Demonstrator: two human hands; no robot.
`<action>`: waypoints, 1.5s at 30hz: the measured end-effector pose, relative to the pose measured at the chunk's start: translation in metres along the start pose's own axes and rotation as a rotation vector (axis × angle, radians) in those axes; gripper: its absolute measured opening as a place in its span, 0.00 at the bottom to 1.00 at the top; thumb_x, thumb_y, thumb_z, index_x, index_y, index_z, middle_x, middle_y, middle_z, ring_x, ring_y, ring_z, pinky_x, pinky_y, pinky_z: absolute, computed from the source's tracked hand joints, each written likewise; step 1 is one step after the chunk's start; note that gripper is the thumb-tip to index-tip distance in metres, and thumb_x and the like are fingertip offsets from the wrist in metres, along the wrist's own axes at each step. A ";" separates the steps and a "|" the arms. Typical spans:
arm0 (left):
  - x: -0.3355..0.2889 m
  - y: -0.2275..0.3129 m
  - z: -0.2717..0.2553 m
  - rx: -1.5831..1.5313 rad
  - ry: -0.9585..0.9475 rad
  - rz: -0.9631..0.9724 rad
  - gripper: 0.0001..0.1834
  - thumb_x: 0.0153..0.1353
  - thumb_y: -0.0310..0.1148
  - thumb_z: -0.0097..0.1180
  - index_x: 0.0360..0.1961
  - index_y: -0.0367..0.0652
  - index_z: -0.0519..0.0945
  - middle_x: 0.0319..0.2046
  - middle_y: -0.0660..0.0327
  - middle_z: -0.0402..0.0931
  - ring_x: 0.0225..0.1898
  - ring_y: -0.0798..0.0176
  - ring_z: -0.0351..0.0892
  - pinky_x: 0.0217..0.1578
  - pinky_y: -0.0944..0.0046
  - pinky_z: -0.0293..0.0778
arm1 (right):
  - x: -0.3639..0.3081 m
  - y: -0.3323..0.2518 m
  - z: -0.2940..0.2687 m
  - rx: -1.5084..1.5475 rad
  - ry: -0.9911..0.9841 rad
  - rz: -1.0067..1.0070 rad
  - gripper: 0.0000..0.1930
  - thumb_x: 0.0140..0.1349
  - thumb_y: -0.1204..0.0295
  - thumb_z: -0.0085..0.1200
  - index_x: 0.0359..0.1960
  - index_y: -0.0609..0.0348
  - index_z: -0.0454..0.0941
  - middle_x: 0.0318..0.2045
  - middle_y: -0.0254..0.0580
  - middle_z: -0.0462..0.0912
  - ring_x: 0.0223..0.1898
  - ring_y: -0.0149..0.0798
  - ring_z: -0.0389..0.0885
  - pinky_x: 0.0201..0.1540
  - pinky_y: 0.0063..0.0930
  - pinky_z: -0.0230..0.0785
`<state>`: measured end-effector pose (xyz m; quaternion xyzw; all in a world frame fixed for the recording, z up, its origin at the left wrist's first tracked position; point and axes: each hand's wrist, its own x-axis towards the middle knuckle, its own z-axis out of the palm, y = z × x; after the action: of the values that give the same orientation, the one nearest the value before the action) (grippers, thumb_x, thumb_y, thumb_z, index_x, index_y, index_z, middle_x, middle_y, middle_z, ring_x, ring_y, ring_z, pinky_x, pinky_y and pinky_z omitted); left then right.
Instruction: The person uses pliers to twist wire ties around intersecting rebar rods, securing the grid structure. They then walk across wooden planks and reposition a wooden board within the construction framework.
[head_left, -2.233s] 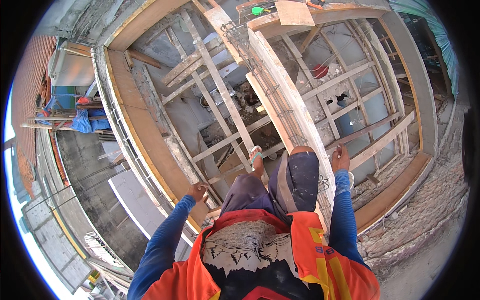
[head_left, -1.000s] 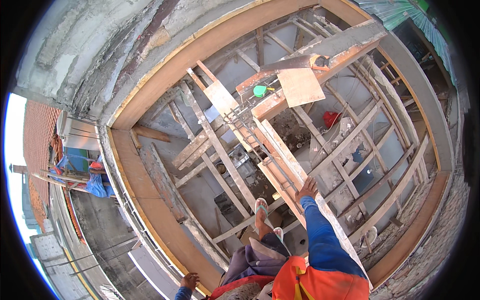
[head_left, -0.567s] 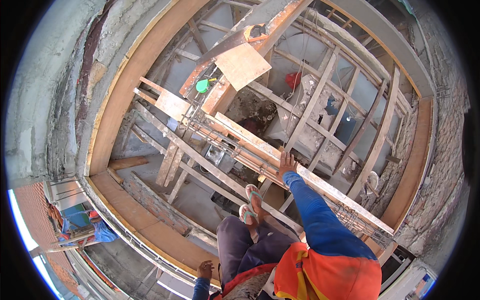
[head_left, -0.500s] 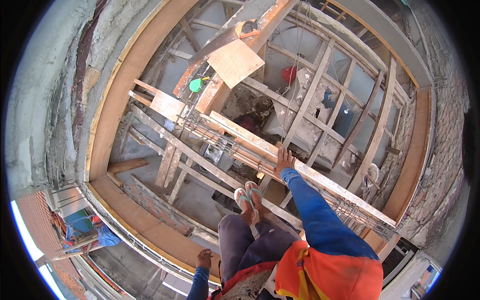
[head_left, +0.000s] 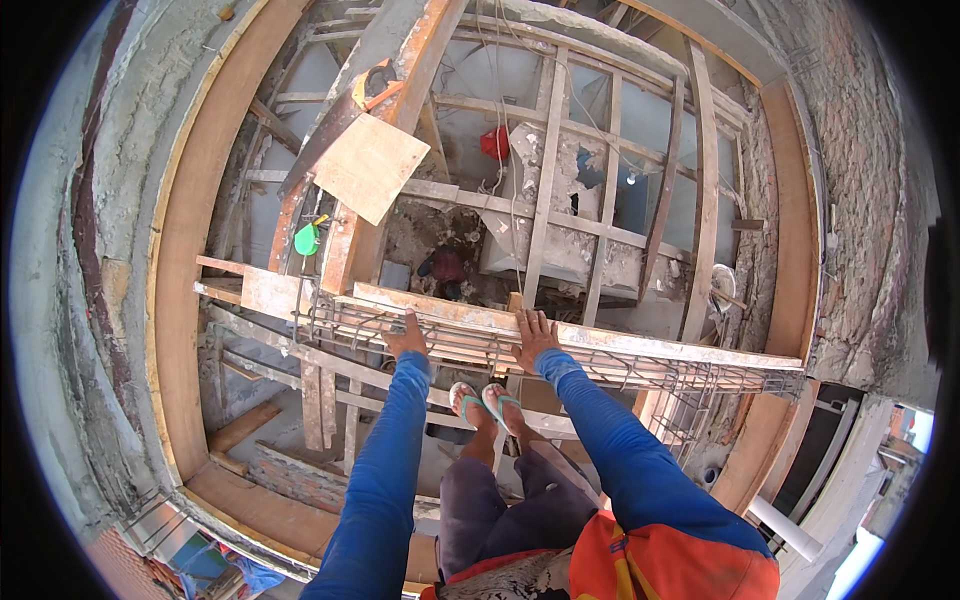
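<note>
A long wooden plank [head_left: 660,341] stands along one side of a rebar cage [head_left: 460,340] that crosses the frame. My right hand [head_left: 536,340] lies with fingers spread against the plank's near side, fingertips at its top edge. Farther left, my left hand [head_left: 407,340] is at the steel bars, one finger pointing up toward the plank and the others curled; what lies under its palm is hidden. Below the cage, my sandalled feet [head_left: 485,403] rest on a narrow timber.
A square plywood piece [head_left: 370,167] and a handsaw [head_left: 372,88] lie on a beam form at upper left, near a green teardrop-shaped tool [head_left: 307,239]. Timber joists [head_left: 545,170] span openings to a lower level, where a person [head_left: 447,266] shows. Wide form boards [head_left: 182,270] edge the frame.
My left hand has moved from low beside my leg up to the rebar cage. My right hand stays at the plank while the view has turned and shifted.
</note>
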<state>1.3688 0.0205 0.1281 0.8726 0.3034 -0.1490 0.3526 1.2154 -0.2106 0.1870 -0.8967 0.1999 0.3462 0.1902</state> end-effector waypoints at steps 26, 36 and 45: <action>-0.017 0.112 0.094 0.447 0.168 -0.339 0.57 0.59 0.51 0.57 0.74 0.34 0.35 0.66 0.41 0.57 0.72 0.33 0.45 0.69 0.39 0.49 | 0.056 -0.041 -0.019 0.172 -0.123 0.514 0.55 0.53 0.19 0.27 0.74 0.44 0.52 0.73 0.55 0.52 0.75 0.55 0.42 0.71 0.68 0.15; -0.016 0.109 0.093 0.516 0.223 -0.469 0.51 0.63 0.41 0.55 0.74 0.37 0.35 0.66 0.43 0.58 0.73 0.35 0.46 0.70 0.41 0.52 | 0.061 -0.039 -0.007 0.146 -0.117 0.491 0.56 0.50 0.18 0.28 0.71 0.48 0.61 0.66 0.62 0.60 0.73 0.59 0.48 0.71 0.72 0.21; -0.003 0.106 0.104 0.476 0.267 -0.588 0.46 0.66 0.28 0.51 0.75 0.39 0.35 0.66 0.45 0.56 0.73 0.33 0.46 0.69 0.41 0.54 | 0.069 -0.043 0.003 0.133 -0.035 0.442 0.54 0.52 0.20 0.34 0.69 0.51 0.58 0.63 0.63 0.62 0.71 0.62 0.51 0.69 0.74 0.25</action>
<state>1.4295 -0.1141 0.1121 0.8175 0.5404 -0.1949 0.0401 1.2821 -0.1889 0.1456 -0.8104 0.4103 0.3813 0.1717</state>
